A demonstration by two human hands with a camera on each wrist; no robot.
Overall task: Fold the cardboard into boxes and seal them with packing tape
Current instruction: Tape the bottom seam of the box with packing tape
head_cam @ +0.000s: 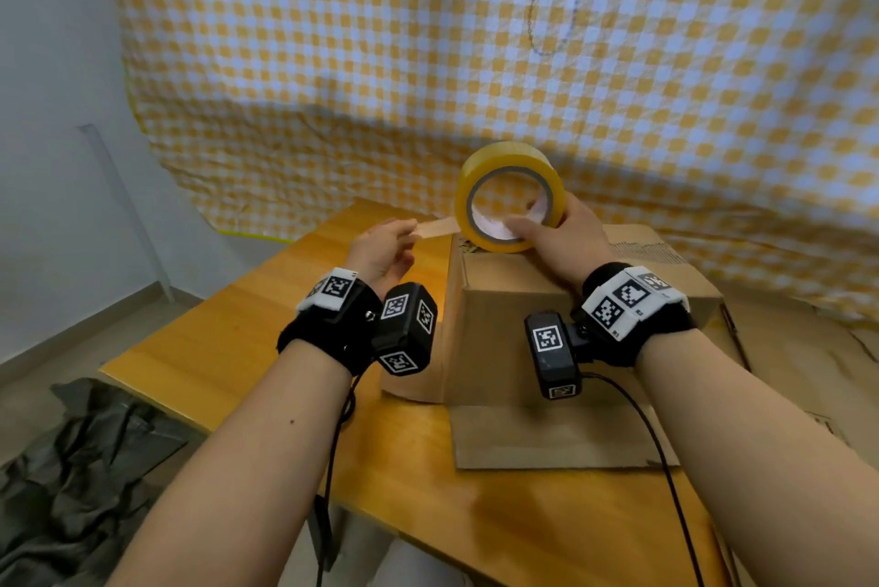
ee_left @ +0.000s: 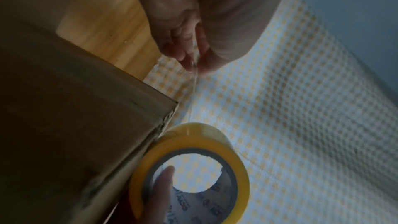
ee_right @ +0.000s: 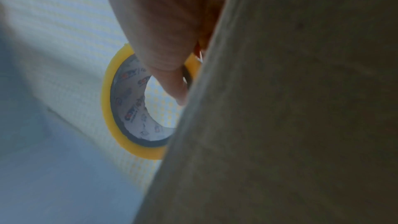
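Note:
A folded brown cardboard box stands on the wooden table. My right hand grips a yellow roll of packing tape upright at the box's far left top corner, thumb inside the core. My left hand pinches the free tape end, drawn out a short way to the left of the roll. In the left wrist view the left hand pinches the strip running down to the roll beside the box. In the right wrist view the box wall hides half of the roll.
A flat cardboard sheet lies under the box. A yellow-and-white checked cloth hangs behind the table. Dark crumpled plastic lies on the floor at the left. More flat cardboard lies at the right. Cables trail from both wrist cameras.

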